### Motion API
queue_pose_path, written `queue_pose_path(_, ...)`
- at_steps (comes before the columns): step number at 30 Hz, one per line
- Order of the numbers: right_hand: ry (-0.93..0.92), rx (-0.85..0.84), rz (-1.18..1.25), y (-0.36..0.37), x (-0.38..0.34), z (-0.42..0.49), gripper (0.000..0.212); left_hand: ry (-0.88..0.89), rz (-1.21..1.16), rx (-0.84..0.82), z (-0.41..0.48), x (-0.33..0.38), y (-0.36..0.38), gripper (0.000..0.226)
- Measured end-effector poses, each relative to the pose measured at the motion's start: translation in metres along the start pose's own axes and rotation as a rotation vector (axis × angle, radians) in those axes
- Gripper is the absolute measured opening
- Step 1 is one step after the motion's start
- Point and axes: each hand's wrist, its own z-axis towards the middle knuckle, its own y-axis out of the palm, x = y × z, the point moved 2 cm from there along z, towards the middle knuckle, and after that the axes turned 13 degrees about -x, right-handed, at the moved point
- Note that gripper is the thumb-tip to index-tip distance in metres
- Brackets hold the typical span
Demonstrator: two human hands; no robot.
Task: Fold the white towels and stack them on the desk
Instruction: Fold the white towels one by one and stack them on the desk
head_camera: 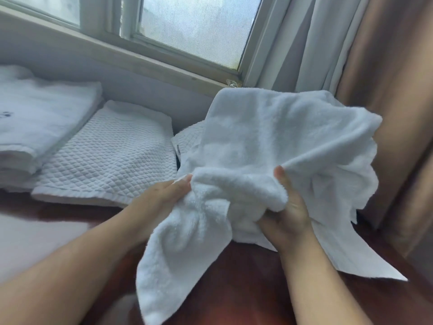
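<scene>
The right hand [289, 208] grips a crumpled, fluffy white terry towel [269, 137], thumb raised against the cloth and fingers curled under a bunched fold. The left hand [161, 195], at its 9 o'clock, holds the same towel, fingertips hidden in the folds. The towel is held above the reddish-brown wooden desk [246, 289], one end hanging toward 6 o'clock. At 10 o'clock lie a folded white quilted towel [110, 158] and a stack of folded white towels [39, 118].

Soft daylight from window [199, 26]; mild overall blur; wide-angle bending at edges.
</scene>
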Motion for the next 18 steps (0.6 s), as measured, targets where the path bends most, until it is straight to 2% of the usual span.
queue_pose_path(3, 0.145, 0.357, -0.388, 0.002, -0.001, 0.001, 0.039, -0.095, -0.119, 0.067, -0.014, 0.001, -0.005, 0.039)
queue_pose_path(4, 0.211, 0.418, -0.527, 0.006, -0.006, 0.002, 0.04, -0.127, -0.135, 0.091, -0.02, 0.007, -0.004, 0.043)
queue_pose_path(6, 0.336, 0.475, -0.737, 0.014, -0.026, -0.001, 0.055, -0.191, -0.114, 0.175, -0.034, 0.02, -0.003, 0.044)
queue_pose_path(9, 0.388, 0.493, -0.882, 0.037, -0.067, -0.013, 0.09, -0.232, -0.002, 0.326, -0.06, 0.048, -0.004, 0.03)
queue_pose_path(11, 0.38, 0.468, -0.901, 0.06, -0.091, -0.023, 0.094, -0.251, 0.095, 0.359, -0.083, 0.072, -0.003, 0.023)
queue_pose_path(12, 0.379, 0.465, -0.889, 0.072, -0.103, -0.029, 0.09, -0.268, 0.109, 0.365, -0.094, 0.081, -0.004, 0.022)
queue_pose_path(14, 0.299, 0.495, -0.879, 0.091, -0.125, -0.042, 0.063, -0.321, 0.146, 0.376, -0.121, 0.1, -0.001, 0.022)
queue_pose_path(17, -0.001, 0.584, -0.742, 0.118, -0.156, -0.066, 0.015, -0.382, 0.243, 0.376, -0.161, 0.123, 0.003, 0.026)
queue_pose_path(18, -0.112, 0.581, -0.644, 0.129, -0.164, -0.075, 0.01, -0.398, 0.295, 0.382, -0.173, 0.129, 0.006, 0.026)
